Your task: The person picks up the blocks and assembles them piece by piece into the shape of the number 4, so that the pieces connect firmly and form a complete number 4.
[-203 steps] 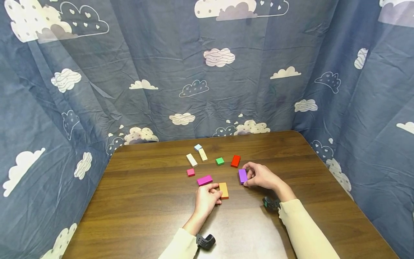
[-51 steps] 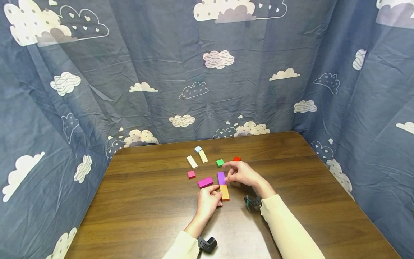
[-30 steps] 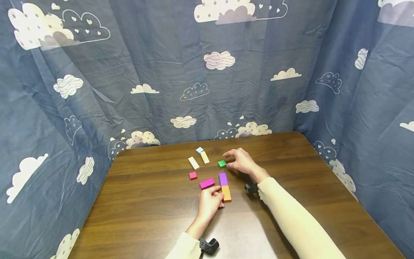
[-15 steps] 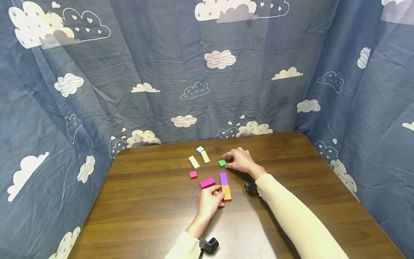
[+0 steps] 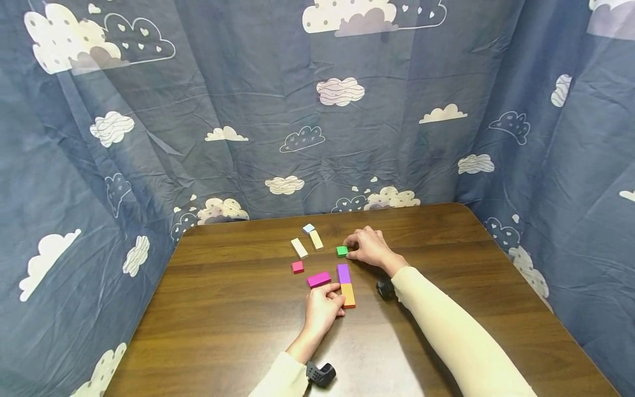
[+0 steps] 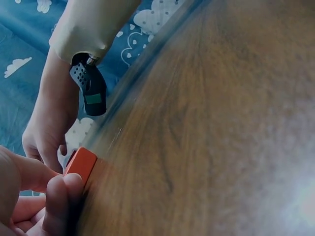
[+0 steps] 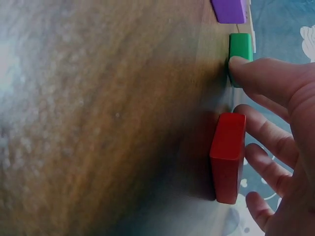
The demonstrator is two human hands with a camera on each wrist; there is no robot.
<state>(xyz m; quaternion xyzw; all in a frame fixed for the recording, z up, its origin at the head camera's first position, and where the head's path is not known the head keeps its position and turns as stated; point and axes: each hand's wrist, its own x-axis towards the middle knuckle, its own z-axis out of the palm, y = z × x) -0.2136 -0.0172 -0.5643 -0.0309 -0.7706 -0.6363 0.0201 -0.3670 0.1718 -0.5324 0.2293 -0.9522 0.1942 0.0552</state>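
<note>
My left hand pinches the near orange block by its left side; in the left wrist view the fingertips press that orange block. End to end with it, on the far side, lies a purple block. Farther back, my right hand has thumb and index finger at the small green block. The right wrist view shows the thumb on the green block, and a red block beside the other fingers. In the head view the hand hides that red block.
Left of the purple block lie a magenta block and a small pinkish-red block. Behind them are a white block, a cream block and a small light blue block. A cloud-print curtain surrounds the wooden table.
The right hand brought the purple block left against the orange one's far end, let go and moved back to the green block, where it stays. The left hand has kept its place at the orange block.
</note>
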